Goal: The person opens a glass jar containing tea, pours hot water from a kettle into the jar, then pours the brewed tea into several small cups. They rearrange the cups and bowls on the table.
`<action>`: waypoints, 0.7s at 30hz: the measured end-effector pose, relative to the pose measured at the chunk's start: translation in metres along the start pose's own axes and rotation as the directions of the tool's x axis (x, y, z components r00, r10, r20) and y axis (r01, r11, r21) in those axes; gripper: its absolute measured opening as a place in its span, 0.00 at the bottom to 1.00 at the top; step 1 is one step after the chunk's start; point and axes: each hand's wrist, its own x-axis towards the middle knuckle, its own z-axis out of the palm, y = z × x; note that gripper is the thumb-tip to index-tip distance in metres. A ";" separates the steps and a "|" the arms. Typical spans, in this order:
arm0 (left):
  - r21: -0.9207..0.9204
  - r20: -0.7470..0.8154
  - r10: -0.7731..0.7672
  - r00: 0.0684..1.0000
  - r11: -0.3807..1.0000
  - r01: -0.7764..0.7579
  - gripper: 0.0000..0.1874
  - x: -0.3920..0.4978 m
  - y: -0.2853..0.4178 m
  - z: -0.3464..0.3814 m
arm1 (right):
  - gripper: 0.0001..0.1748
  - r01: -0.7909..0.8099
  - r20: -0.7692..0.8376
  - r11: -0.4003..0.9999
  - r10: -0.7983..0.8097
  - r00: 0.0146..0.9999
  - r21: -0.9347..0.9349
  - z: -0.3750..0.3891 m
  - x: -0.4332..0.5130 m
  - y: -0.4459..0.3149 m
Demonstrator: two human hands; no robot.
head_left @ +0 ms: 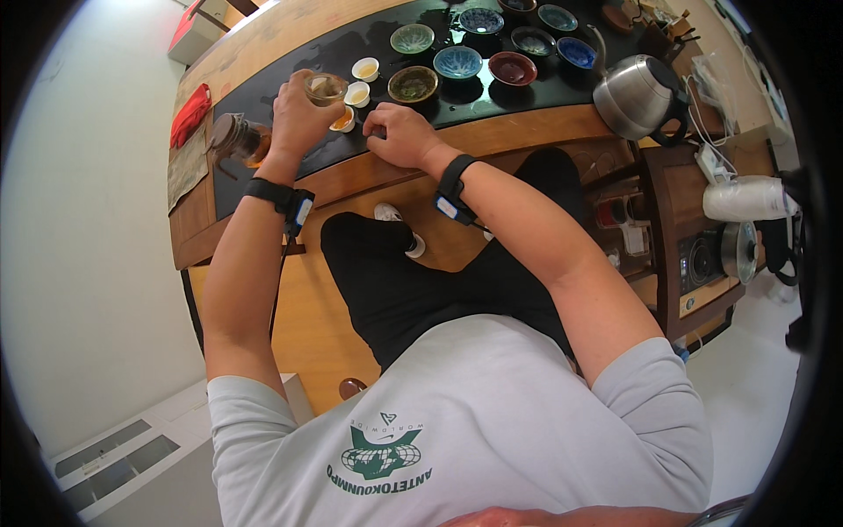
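My left hand [296, 115] grips a small clear glass vessel [326, 90] by its side, above the dark tea tray [309, 53]. Just right of it, three small white cups stand in a row. The far cup [365, 70] and the middle cup [357, 96] contain pale yellow liquid. Deeper orange liquid fills the near cup [342, 121], partly covered by my left fingers. My right hand [398, 135] is at the tray's front edge, near that cup, with fingers loosely curled; its palm is hidden. A lidded glass pot [247, 139] with amber liquid stands left of my left wrist.
Several glazed bowls, among them a green-brown bowl [413, 84] and a red bowl [512, 68], stand on the wet tray. A steel gooseneck kettle [632, 95] is at right. A red cloth [191, 115] lies at the left table end. A side stand [665, 250] holds a hotplate [699, 260].
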 end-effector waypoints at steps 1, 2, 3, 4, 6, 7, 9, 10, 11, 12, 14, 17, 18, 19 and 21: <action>0.028 0.002 -0.011 1.000 1.000 0.011 0.44 0.001 0.002 0.002 | 0.10 0.010 -0.008 1.000 -0.010 1.000 0.005 -0.001 0.000 0.000; 0.056 0.003 -0.022 1.000 0.998 0.022 0.44 0.002 0.004 0.003 | 0.10 0.012 -0.010 1.000 -0.012 1.000 0.007 -0.001 -0.001 -0.001; 0.073 0.016 -0.032 0.999 0.997 0.031 0.44 0.002 0.006 0.004 | 0.10 0.009 -0.009 1.000 -0.009 1.000 0.008 -0.001 -0.001 -0.001; 0.090 0.028 -0.043 0.999 0.995 0.040 0.44 0.003 0.007 0.004 | 0.10 0.013 -0.012 1.000 -0.013 1.000 0.008 -0.001 -0.001 -0.001; 0.129 0.044 -0.050 0.998 0.991 0.044 0.44 0.004 0.009 0.004 | 0.10 0.005 -0.011 1.000 -0.005 1.000 0.004 -0.001 -0.001 -0.001; 0.149 0.047 -0.045 0.998 0.988 0.038 0.44 0.006 0.010 0.004 | 0.09 0.026 -0.030 1.000 -0.025 0.999 0.004 0.000 -0.001 -0.001; 0.174 0.056 -0.049 0.997 0.984 0.039 0.44 0.009 0.011 0.004 | 0.09 0.058 -0.064 0.998 -0.058 0.996 0.002 0.000 -0.001 -0.001; 0.181 0.060 -0.059 0.996 0.982 0.047 0.44 0.010 0.012 0.004 | 0.09 0.053 -0.062 0.999 -0.053 0.997 0.004 0.000 -0.001 -0.001; 0.188 0.064 -0.069 0.996 0.981 0.056 0.44 0.011 0.012 0.004 | 0.09 0.049 -0.058 0.999 -0.048 0.997 0.006 0.000 -0.001 -0.001; 0.202 0.069 -0.069 0.995 0.978 0.054 0.44 0.012 0.012 0.004 | 0.09 0.035 -0.049 0.999 -0.035 0.998 0.005 0.000 -0.001 -0.002; 0.231 0.078 -0.071 0.994 0.972 0.051 0.44 0.014 0.012 0.004 | 0.09 0.036 -0.052 0.999 -0.035 0.998 0.011 0.000 -0.001 -0.002; 0.248 0.083 -0.073 0.994 0.967 0.050 0.44 0.017 0.012 0.004 | 0.09 0.038 -0.057 0.999 -0.037 0.998 0.016 -0.001 -0.001 -0.003; 0.245 0.085 -0.070 0.994 0.968 0.047 0.44 0.018 0.013 0.004 | 0.09 0.042 -0.059 0.999 -0.041 0.997 0.018 -0.001 -0.002 -0.003; 0.242 0.084 -0.063 0.994 0.969 0.041 0.44 0.019 0.012 0.003 | 0.09 0.038 -0.056 0.999 -0.037 0.998 0.018 -0.001 -0.002 -0.002; 0.230 0.075 -0.062 0.995 0.972 0.043 0.44 0.020 0.013 0.003 | 0.09 0.028 -0.046 1.000 -0.027 0.999 0.015 -0.001 -0.001 -0.002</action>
